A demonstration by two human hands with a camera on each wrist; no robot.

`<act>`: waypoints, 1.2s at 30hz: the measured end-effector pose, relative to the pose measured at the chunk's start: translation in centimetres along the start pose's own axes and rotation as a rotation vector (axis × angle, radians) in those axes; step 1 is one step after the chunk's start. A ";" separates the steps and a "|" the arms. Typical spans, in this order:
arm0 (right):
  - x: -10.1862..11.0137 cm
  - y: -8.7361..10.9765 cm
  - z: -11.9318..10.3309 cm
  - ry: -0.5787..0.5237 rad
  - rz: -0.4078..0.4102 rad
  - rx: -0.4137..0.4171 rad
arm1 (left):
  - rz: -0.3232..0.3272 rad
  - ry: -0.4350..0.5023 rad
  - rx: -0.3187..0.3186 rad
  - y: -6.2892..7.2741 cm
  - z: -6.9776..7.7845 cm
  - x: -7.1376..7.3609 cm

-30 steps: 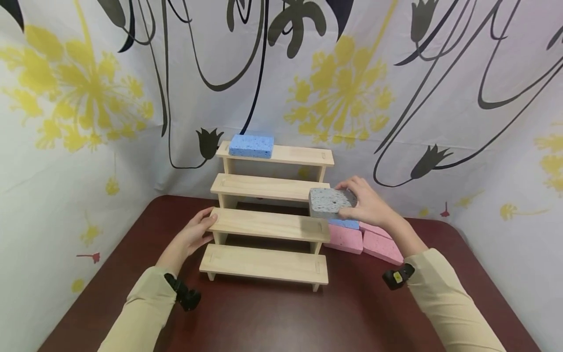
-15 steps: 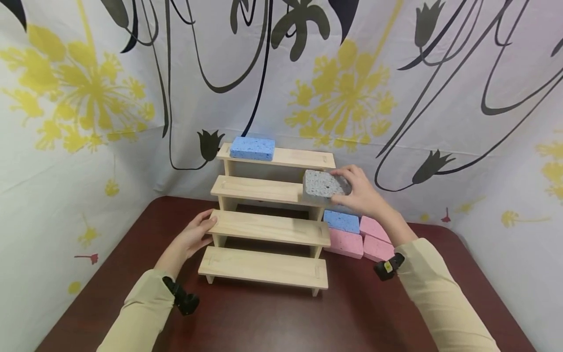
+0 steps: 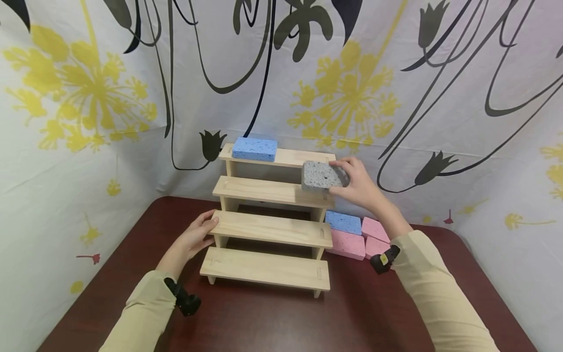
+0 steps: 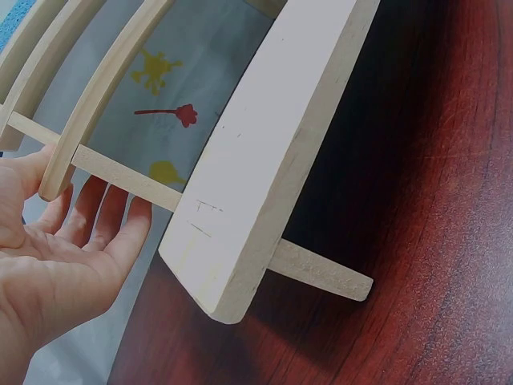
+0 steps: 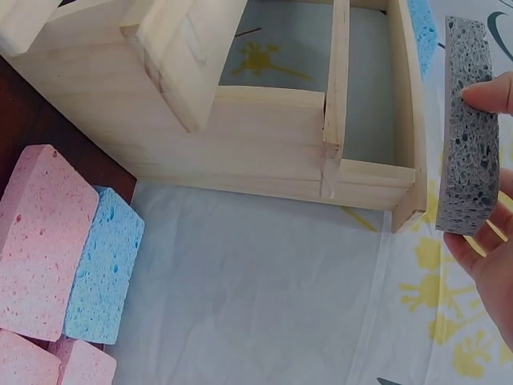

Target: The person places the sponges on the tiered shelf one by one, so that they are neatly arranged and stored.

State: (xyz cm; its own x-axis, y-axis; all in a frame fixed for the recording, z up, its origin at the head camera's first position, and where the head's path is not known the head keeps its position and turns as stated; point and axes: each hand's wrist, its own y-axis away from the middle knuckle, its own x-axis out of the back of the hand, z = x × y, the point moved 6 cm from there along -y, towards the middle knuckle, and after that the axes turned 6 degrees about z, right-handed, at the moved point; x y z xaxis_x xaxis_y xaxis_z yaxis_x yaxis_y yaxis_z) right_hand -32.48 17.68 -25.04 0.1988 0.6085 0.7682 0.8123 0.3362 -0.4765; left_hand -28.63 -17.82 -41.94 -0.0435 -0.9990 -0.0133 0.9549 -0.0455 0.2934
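A four-step wooden display stand (image 3: 272, 228) stands on the table. My left hand (image 3: 193, 238) grips the left end of its second step from the bottom; in the left wrist view the thumb of that hand (image 4: 68, 269) lies at the board's end, with the fingers curled beneath. My right hand (image 3: 362, 186) pinches a grey speckled sponge (image 3: 317, 176) by its right side, thumb and fingers on opposite edges. In the head view this sponge overlaps the right end of the upper two steps. A blue sponge (image 3: 254, 149) lies at the left of the top step.
Right of the stand, another blue sponge (image 3: 343, 223) and several pink sponges (image 3: 348, 244) lie together on the dark red table (image 3: 272, 322). A pale cloth wall (image 3: 352, 29) with printed flowers rises close behind the stand.
My right hand has raised the grey sponge from beside the lower steps to near the top step, slightly leftward, uncovering the blue sponge on the table. The left hand keeps its grip.
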 end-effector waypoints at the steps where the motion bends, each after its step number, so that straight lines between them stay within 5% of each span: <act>1: 0.0 -0.1 0.0 -0.001 0.014 0.012 | -0.001 -0.001 -0.002 0.0 0.0 0.0; 12: 0.0 -2.3 -0.6 -0.015 0.105 0.053 | -0.016 -0.023 -0.040 -0.1 -0.2 0.2; 19: -0.2 -3.8 -1.0 -0.033 0.085 0.055 | 0.006 0.015 0.009 -0.1 -0.1 -0.1; 36: -1.7 -6.9 -0.6 -0.011 -0.014 -0.047 | -0.001 0.013 0.000 -0.1 -0.3 0.0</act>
State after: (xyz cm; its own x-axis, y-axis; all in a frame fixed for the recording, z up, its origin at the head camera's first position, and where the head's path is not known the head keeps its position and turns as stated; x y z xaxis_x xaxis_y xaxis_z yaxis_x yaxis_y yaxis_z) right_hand -38.10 13.86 -22.81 0.1813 0.6120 0.7698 0.8398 0.3110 -0.4450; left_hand -28.59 -17.78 -42.21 -0.0404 -0.9989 -0.0259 0.9549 -0.0462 0.2932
